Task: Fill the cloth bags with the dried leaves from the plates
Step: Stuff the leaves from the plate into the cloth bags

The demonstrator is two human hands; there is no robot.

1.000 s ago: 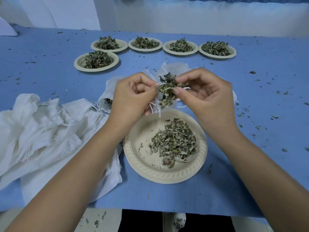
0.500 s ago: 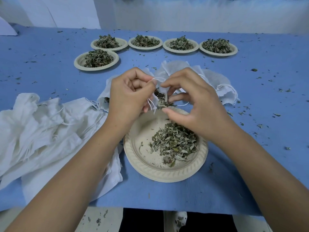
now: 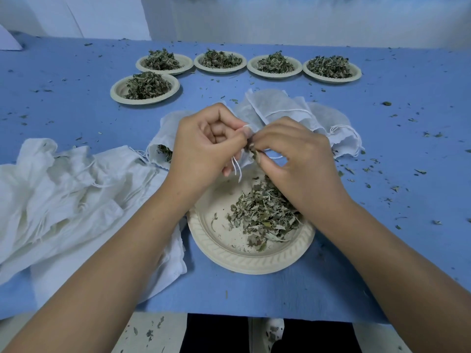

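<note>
Hands of a person meet over a blue surface (image 3: 76,110), seen from a head-worn camera looking down. The left hand (image 3: 204,146) has its fingers curled tight round the mouth of a small white cloth bag (image 3: 245,161), and the bag's drawstring (image 3: 238,169) dangles below the knuckles. The right hand (image 3: 298,159) pinches a tuft of dried leaves (image 3: 253,152) between thumb and fingertips, right at the bag's opening. Both hands hide how far the mouth is spread.

Just under the hands, toward six o'clock, sits a cream paper plate (image 3: 229,256) with a loose heap of leaves (image 3: 265,212) on its right half. At nine o'clock lies a rumpled pile of empty bags (image 3: 63,194). Between twelve and one o'clock is a cluster of bags (image 3: 280,108) that appear filled. Five more heaped plates (image 3: 219,71) stand far back at twelve o'clock. Leaf crumbs (image 3: 395,187) speckle the surface at three o'clock.

Likely risks:
- **Spilling:** the mouth looks narrow and only one hand holds it, so leaves pushed in may catch on the rim. They would fall onto the plate at best, or onto the surface if the bag drifts sideways.
- **Crumbling:** brittle leaves squeezed hard would probably break down to dust.
- **Snagging:** the dangling drawstring could catch in the right fingers and tug the mouth closed.
</note>
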